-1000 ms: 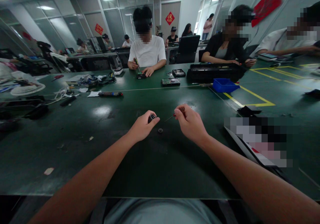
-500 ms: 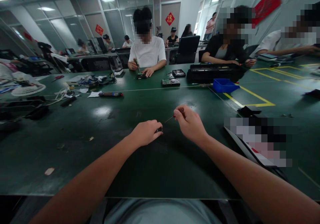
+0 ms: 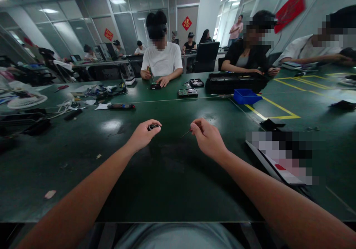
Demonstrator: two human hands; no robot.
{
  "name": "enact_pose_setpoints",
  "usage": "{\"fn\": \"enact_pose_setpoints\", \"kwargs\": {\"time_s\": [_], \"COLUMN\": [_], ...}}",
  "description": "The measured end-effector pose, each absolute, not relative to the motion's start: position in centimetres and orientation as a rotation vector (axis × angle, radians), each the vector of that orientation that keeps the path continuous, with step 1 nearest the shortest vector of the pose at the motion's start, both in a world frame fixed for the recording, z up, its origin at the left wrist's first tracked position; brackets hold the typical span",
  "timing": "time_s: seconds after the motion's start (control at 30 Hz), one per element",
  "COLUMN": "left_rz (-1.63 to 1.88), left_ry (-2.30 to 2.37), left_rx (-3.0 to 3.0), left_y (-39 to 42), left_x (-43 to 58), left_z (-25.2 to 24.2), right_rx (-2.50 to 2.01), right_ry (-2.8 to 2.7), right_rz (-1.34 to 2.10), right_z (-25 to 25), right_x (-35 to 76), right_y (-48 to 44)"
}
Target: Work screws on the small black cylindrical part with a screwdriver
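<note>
My left hand (image 3: 143, 134) hovers over the dark green table (image 3: 167, 175), fingers pinched round a small dark round part (image 3: 152, 127) held at the fingertips. My right hand (image 3: 207, 138) is closed on a thin screwdriver (image 3: 187, 132) with a reddish handle, its metal tip pointing left toward the left hand. The two hands are about a hand's width apart. The small disc seen on the table earlier no longer shows there.
A blurred flat object (image 3: 280, 156) lies at the right. Farther back are a blue tray (image 3: 246, 96), a long black case (image 3: 235, 81), circuit boards (image 3: 188, 92), a marker (image 3: 121, 106) and cable clutter (image 3: 97, 90). Several people sit across the table.
My left hand dropped onto the small disc on the table, then rose and moved left with a dark part in its fingers. My right hand stayed almost still.
</note>
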State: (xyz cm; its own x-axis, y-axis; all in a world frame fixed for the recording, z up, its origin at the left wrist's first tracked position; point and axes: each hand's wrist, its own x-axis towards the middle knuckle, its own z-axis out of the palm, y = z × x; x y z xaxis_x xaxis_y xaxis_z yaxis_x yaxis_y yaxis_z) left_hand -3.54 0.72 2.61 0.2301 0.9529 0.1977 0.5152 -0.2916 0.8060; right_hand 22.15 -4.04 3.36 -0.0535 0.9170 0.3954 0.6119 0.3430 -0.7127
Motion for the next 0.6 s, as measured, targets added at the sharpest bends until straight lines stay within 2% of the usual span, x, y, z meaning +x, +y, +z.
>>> {"fn": "enact_pose_setpoints", "kwargs": {"time_s": [0.13, 0.3, 0.6], "left_rz": [1.15, 1.379, 1.558], "left_ry": [1.349, 1.381, 1.867], "left_rx": [1.465, 1.199, 0.86], "left_y": [1.6, 1.3, -0.8], "left_x": [-7.1, -13.0, -24.2], "left_z": [3.7, 5.1, 6.7], "right_rx": [-1.348, -1.35, -1.351], "right_ry": [-1.758, -1.768, -1.801], "right_rz": [0.456, 0.455, 0.457], "right_z": [3.2, 3.1, 3.0], "right_x": [22.2, 22.2, 22.3], "right_y": [-4.1, -4.1, -3.9]}}
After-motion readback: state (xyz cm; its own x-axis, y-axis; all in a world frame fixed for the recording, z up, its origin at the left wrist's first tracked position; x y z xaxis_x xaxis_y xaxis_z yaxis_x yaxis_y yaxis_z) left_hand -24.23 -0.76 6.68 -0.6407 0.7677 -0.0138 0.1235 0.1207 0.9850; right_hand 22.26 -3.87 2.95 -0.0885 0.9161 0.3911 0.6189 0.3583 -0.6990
